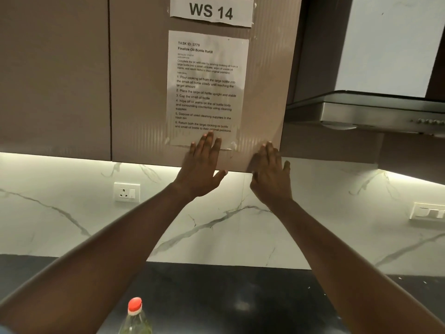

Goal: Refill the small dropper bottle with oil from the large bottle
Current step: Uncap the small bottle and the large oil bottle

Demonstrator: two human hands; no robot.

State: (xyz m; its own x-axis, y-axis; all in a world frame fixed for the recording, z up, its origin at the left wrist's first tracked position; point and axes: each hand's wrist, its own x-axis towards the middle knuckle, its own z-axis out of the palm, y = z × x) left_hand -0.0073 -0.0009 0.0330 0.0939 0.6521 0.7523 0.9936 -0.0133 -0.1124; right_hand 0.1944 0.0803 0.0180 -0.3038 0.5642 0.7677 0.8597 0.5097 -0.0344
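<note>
A brown cupboard hangs on the wall, and two bare arms reach up to its bottom edge. The left hand is flat against the low part of the cupboard, with its fingers straight and close together and its thumb sticking out. The right hand is flat at the cupboard's bottom right corner, with its fingers straight and close together too. Neither hand holds anything. A paper with printed steps is stuck on the cupboard, and the left fingertips cover its bottom edge. A sign at the top of the cupboard reads "WS 14". A shiny metal hood is to the right of the cupboard. Below the cupboard is a white wall with grey lines, lit by a strip of light. A plug socket sits on it just below the cupboard, and a switch is far off to the right. Far below the cupboard is a dark counter. The big oil bottle with a red cap stands upright there, well apart from both hands.
</note>
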